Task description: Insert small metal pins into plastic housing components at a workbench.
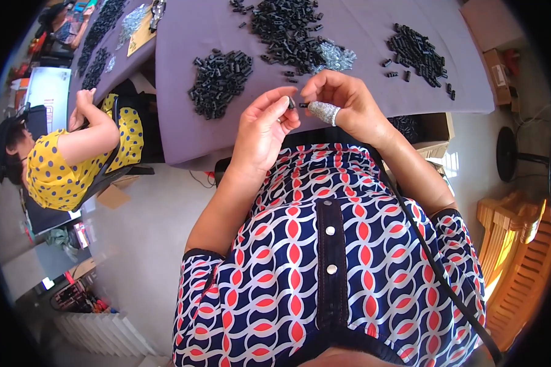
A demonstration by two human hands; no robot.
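Note:
My left hand pinches a small black cylindrical piece between thumb and fingertips. Close beside it, my right hand grips another small dark piece at its fingertips, and a silvery wrap covers the right thumb. The two pieces nearly meet over the table's near edge; whether they touch I cannot tell. Beyond my hands lies a large heap of black pieces, with a pile of small clear or silvery parts at its right side. Another black heap is to the left, and one more to the right.
A purple-grey cloth covers the table. At the left, a person in a yellow dotted top sits by another table with similar heaps. An open cardboard box stands under the table's right edge, near a wooden chair.

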